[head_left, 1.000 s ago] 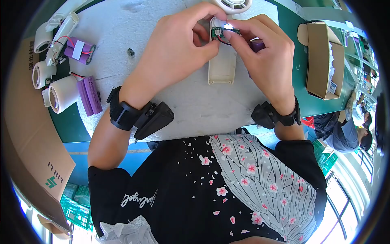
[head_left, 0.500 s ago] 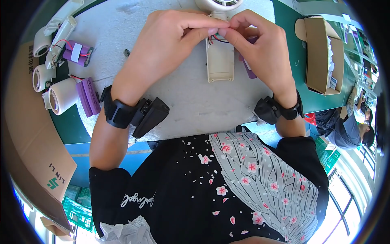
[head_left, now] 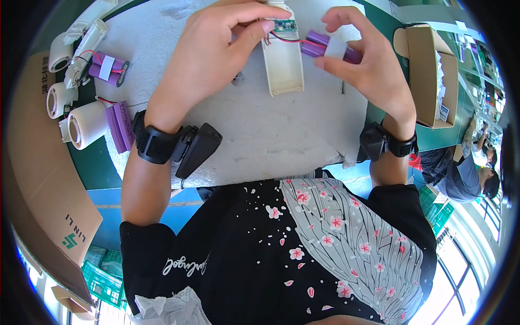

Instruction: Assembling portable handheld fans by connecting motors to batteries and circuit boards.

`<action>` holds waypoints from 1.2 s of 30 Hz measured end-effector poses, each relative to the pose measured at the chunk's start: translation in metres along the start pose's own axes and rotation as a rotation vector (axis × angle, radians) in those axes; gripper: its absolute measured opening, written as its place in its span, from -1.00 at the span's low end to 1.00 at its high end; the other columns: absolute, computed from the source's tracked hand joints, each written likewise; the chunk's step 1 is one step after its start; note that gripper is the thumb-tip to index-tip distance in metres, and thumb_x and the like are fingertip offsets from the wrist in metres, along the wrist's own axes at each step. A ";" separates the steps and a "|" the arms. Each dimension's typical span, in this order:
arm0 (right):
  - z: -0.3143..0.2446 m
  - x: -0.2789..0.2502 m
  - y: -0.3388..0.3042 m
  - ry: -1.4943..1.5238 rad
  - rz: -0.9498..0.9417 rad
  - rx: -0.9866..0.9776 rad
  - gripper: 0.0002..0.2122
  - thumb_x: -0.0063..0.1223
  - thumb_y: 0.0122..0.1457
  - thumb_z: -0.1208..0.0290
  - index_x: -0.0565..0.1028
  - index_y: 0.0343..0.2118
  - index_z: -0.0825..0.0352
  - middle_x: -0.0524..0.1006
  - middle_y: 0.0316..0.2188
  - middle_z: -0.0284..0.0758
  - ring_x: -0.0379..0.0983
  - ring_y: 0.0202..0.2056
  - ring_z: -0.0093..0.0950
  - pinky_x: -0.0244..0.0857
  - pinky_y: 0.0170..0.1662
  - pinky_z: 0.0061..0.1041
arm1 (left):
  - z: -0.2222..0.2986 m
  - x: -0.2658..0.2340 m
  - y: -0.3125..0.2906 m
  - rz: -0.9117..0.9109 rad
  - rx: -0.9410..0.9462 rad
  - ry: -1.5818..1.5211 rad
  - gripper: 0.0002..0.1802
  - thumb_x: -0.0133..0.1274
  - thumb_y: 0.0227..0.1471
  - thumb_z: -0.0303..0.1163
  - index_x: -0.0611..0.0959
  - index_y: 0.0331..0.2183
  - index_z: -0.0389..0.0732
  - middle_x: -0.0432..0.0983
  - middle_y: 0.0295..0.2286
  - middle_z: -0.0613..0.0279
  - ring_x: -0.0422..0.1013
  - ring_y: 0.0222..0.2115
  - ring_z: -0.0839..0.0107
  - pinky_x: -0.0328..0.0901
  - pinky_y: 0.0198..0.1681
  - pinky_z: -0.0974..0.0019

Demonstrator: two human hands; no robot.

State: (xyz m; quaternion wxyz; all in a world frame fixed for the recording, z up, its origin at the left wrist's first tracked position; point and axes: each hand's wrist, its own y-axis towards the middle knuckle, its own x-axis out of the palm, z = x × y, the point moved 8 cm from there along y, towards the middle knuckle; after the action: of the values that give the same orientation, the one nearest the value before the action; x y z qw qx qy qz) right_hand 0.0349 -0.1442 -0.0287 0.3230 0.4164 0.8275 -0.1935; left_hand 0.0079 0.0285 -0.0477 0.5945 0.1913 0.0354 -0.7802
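While the left hand (head_left: 219, 46) pinches the white casing (head_left: 284, 73) beside its green circuit board (head_left: 285, 25), the right hand (head_left: 376, 65) curves half open around a purple battery pack (head_left: 328, 47).
The pack sits just right of the casing, a red wire (head_left: 295, 41) between them; whether it's gripped, I can't tell. Settling the board seems in hand; next calls for keeping that wire slack. Farther right of the casing stands a cardboard box (head_left: 424, 81).

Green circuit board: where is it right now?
In the head view, the green circuit board is near top centre, at the upper part of the cream housing, beside the left hand.
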 end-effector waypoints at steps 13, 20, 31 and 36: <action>-0.031 -0.014 -0.005 -0.332 0.233 -0.227 -0.86 0.27 -0.07 0.57 0.56 -0.42 0.44 0.56 -0.30 -0.25 0.52 -0.40 -0.30 0.40 -0.30 -0.49 | -0.009 0.000 0.002 0.198 -0.082 -0.157 -0.66 0.07 -0.12 -0.62 0.67 -0.21 -0.20 0.55 -0.32 0.27 0.43 -0.49 0.52 0.36 -0.34 0.48; -0.036 -0.007 -0.011 -0.407 0.272 -0.206 -0.90 0.22 -0.07 0.61 0.56 -0.45 0.46 0.59 -0.27 -0.16 0.53 -0.40 -0.28 0.43 -0.32 -0.45 | -0.007 0.003 -0.003 0.270 -0.086 -0.111 -0.65 0.07 -0.16 -0.65 0.67 -0.23 -0.21 0.54 -0.33 0.21 0.44 -0.50 0.49 0.36 -0.37 0.46; -0.029 -0.013 -0.003 -0.390 0.257 -0.104 -0.94 0.21 -0.08 0.59 0.57 -0.51 0.47 0.62 -0.33 -0.15 0.56 -0.43 -0.27 0.45 -0.32 -0.44 | -0.001 0.004 0.000 0.292 -0.009 -0.032 -0.67 0.05 -0.18 -0.69 0.65 -0.26 -0.24 0.52 -0.34 0.17 0.44 -0.50 0.43 0.35 -0.40 0.43; -0.027 -0.014 -0.003 -0.327 0.221 -0.137 -0.94 0.19 -0.06 0.59 0.58 -0.51 0.46 0.62 -0.32 -0.14 0.56 -0.46 -0.26 0.45 -0.33 -0.44 | 0.000 0.004 0.000 0.298 -0.010 -0.060 -0.67 0.05 -0.17 -0.70 0.64 -0.27 -0.25 0.52 -0.34 0.18 0.44 -0.49 0.44 0.35 -0.39 0.43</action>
State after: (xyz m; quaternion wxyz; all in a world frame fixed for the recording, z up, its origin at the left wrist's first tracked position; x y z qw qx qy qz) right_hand 0.0283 -0.1378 0.0008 0.4998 0.4447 0.7248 -0.1650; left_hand 0.0068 0.0246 -0.0491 0.7054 0.1680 -0.0075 -0.6885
